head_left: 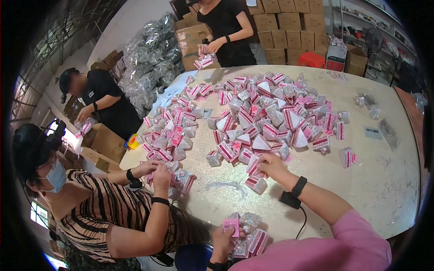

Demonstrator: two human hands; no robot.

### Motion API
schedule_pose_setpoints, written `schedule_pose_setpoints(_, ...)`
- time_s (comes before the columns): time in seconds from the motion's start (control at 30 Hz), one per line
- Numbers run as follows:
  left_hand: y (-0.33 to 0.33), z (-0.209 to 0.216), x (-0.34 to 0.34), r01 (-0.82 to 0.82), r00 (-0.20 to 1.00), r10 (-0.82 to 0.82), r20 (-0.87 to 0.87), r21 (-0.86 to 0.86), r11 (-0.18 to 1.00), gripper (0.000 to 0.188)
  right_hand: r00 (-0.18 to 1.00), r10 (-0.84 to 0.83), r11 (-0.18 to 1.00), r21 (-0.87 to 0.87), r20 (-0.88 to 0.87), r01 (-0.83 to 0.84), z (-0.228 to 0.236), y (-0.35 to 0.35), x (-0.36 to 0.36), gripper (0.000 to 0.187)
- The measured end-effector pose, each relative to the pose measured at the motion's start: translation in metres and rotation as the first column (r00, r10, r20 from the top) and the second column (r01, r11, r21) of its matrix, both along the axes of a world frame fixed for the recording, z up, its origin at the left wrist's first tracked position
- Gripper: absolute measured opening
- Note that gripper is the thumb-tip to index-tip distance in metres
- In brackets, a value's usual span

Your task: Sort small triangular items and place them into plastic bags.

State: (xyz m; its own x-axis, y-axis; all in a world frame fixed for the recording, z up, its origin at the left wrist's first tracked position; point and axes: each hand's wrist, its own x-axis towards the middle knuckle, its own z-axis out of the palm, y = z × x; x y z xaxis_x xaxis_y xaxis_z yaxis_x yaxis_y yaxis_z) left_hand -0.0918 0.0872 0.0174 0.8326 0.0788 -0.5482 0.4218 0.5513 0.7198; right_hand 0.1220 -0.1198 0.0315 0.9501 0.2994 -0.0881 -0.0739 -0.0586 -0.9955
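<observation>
My left hand (222,241) is near the table's front edge, its fingers closed on a small bunch of glittery packets (257,241) with white-and-magenta striped labels. A pink card (231,226) shows at its fingertips. My right hand (274,168) reaches to the front of the big heap of packets (271,113), its fingers closed at the edge of a striped packet (252,165). Just below that lies another packet (256,184), seemingly touching it. The fingertips of my right hand are partly hidden by the hand itself.
A co-worker in a striped top (90,207) handles packets at the left, beside a smaller heap (167,131). Two others stand farther back. On the table's right lie a loose packet (346,158) and clear bags (389,134). A blue tub (193,258) stands below the front edge.
</observation>
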Motion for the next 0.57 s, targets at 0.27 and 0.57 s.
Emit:
schedule_pose_setpoints(0.27,0.015,-0.017,-0.009,-0.009,1.0,0.008,0.012,0.073,0.997,0.021,0.997,-0.013,1.0,0.023,-0.074,0.015,-0.002,0.013,0.005,0.008)
schedule_pose_setpoints(0.57,0.012,-0.017,-0.003,0.031,0.999,-0.029,-0.031,0.076,0.997,0.02,0.999,-0.011,1.0,-0.007,-0.051,0.01,-0.018,-0.01,0.026,0.009)
